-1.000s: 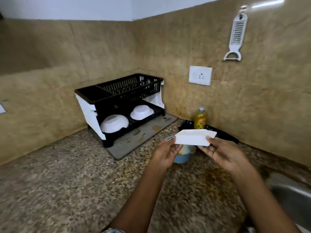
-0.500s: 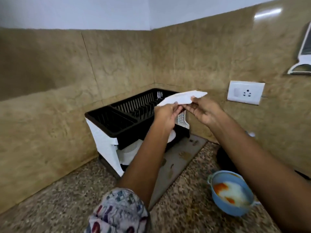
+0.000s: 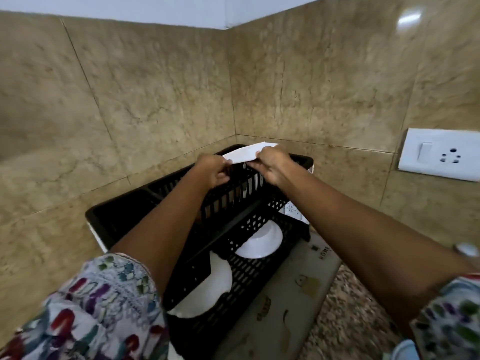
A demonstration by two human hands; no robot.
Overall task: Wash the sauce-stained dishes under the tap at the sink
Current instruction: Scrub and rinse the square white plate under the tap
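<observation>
So the black rack [image 3: 145, 211] sits in the tiled corner on a grey mat [image 3: 293, 294]. Two white bowls [image 3: 262, 242] lie upside down on its lower tier. Over its top tier, both hands hold a white dish [image 3: 246, 153] tilted: left hand [image 3: 211, 170] pinching the near-left edge, right hand [image 3: 271, 165] gripping the right side. White socket [image 3: 439, 154] on the wall right of the rack.
</observation>
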